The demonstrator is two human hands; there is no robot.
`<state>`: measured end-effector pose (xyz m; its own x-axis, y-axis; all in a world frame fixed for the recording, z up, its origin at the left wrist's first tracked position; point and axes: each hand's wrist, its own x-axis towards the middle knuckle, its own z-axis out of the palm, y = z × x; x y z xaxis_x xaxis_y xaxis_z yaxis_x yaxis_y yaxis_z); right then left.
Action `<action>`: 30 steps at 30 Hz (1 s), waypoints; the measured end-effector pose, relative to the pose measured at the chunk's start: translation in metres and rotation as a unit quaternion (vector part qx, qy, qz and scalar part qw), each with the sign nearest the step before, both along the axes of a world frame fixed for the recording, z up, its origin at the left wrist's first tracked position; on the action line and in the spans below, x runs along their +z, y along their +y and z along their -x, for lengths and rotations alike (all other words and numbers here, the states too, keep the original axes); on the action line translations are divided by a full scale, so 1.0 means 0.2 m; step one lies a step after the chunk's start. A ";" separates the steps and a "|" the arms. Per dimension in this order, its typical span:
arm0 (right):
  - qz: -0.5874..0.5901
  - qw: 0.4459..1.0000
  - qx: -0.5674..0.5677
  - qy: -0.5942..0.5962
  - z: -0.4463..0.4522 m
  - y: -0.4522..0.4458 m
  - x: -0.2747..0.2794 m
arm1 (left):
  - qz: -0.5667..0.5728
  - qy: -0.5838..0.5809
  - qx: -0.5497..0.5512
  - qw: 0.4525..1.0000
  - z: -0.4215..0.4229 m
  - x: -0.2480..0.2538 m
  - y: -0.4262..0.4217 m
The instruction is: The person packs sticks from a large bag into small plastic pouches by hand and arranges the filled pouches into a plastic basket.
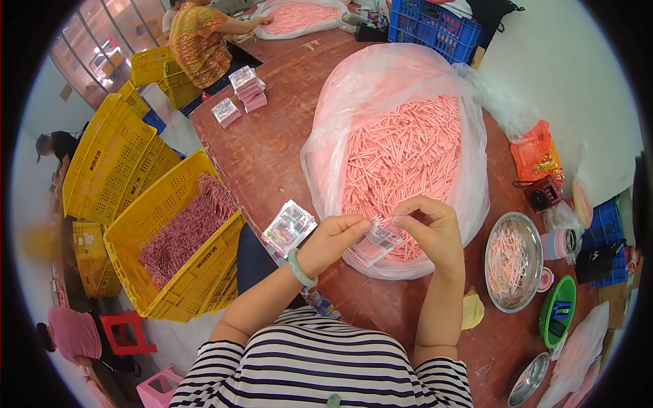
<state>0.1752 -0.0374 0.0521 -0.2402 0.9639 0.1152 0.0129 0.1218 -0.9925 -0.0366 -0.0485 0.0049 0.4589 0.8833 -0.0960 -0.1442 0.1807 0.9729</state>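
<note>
My left hand (333,238) pinches a small printed clear packet (378,243) at its upper left, with the thumb along the edge. Thumb and fingers of my right hand (435,228) close together at the packet's top right edge; what they hold there is too small to make out. Both hands are over the near rim of a big clear plastic bag (469,197), which lies open and full of thin pink sticks (405,156). Left of my left wrist is a stack of printed packets (289,229) near the table edge.
Yellow crates stand at the left, one crate (132,224) holding many packets. More packet stacks (248,88) lie farther back. On the right are a steel bowl (495,285) of sticks, a green basket (570,289) and a cup (558,243). A person (197,41) works across the table.
</note>
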 end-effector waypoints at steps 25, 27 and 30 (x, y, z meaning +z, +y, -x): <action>-0.204 0.960 -0.027 -0.189 0.11 -0.03 0.00 | 0.037 -0.098 0.070 0.992 -0.02 0.04 0.00; -0.163 0.973 -0.064 -0.151 0.11 -0.04 0.02 | 0.031 -0.105 0.072 0.991 -0.03 0.03 0.01; -0.103 0.984 -0.063 -0.132 0.09 -0.03 0.00 | 0.024 -0.090 0.065 0.994 -0.04 0.01 0.01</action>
<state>0.1581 -0.0431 0.0527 -0.1681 0.9506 0.2608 0.2943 0.3009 -0.9071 -0.0289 -0.0458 0.0062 0.3548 0.9325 -0.0667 -0.3402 0.1952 0.9199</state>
